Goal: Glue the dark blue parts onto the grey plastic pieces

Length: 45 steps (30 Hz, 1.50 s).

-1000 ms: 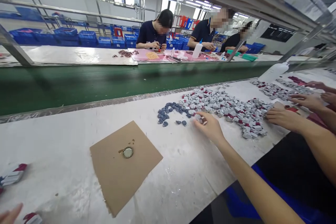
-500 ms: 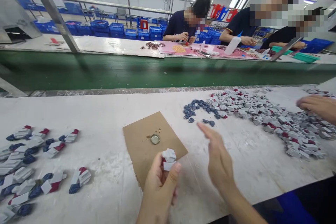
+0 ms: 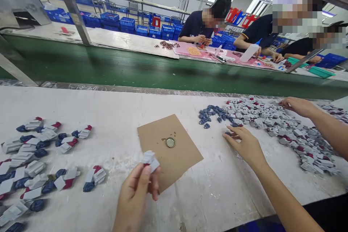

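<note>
Raised over the left edge of the brown board, my left hand [image 3: 136,188] pinches a small white-and-dark-red plastic part [image 3: 149,160]. My right hand [image 3: 246,145] is at the near side of the loose dark blue pieces [image 3: 214,110]. Its thumb and index finger close around a small dark blue piece [image 3: 230,133], mostly hidden by the fingers. On the brown board [image 3: 185,159] lies a round metal cap [image 3: 170,142] with a crimped rim, beside some brown specks. Neither hand touches the cap.
Joined white, red and blue parts [image 3: 67,143] lie in rows at left. A large pile of white-and-red parts [image 3: 272,119] spreads at right, where another person's hand [image 3: 296,106] reaches in. Beyond the green belt [image 3: 130,70], several people work at a bench.
My left hand has moved left with the white-and-red part. My right hand has moved right, its fingers closing at the blue pieces. The other person's hand has shifted left; the view has turned slightly.
</note>
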Each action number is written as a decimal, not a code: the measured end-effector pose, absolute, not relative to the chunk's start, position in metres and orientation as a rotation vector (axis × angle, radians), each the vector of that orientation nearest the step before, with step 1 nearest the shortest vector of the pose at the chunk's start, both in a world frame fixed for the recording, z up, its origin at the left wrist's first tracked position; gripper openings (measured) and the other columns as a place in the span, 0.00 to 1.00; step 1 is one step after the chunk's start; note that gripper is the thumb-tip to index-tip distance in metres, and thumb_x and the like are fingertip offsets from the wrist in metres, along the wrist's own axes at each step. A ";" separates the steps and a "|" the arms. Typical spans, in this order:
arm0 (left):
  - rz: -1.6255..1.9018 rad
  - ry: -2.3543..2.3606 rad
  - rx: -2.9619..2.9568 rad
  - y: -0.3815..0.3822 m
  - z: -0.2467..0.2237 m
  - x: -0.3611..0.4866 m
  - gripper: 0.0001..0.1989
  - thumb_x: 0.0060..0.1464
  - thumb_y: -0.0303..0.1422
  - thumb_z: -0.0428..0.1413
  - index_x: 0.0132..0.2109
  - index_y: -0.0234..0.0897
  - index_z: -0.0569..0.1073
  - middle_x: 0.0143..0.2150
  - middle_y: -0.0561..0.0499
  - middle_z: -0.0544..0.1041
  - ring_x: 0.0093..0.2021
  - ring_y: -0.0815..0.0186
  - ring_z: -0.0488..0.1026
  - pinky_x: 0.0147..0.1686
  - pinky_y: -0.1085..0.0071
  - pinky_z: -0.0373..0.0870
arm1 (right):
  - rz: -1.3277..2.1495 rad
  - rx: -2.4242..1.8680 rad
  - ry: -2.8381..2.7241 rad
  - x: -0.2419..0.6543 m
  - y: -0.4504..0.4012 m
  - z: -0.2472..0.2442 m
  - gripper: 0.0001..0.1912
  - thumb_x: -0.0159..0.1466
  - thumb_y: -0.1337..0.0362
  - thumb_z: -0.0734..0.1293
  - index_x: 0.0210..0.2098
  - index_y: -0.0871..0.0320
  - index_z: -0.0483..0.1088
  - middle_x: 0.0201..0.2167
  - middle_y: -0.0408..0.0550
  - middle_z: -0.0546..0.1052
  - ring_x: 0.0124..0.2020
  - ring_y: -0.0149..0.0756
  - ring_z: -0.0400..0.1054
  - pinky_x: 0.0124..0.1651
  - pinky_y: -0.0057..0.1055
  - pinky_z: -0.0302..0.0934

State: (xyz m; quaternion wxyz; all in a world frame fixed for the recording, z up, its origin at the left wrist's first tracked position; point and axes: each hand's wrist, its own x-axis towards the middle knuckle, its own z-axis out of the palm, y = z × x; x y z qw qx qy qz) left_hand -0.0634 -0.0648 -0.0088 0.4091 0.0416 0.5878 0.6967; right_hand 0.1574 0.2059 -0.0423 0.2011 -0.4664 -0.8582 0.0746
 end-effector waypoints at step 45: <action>1.839 1.416 0.104 -0.078 -0.013 -0.070 0.10 0.44 0.35 0.62 0.35 0.35 0.77 0.22 0.53 0.74 0.23 0.69 0.69 0.23 0.76 0.66 | -0.003 -0.226 -2.963 0.016 0.104 0.000 0.15 0.60 0.76 0.56 0.39 0.59 0.71 0.28 0.49 0.75 0.27 0.36 0.68 0.24 0.29 0.59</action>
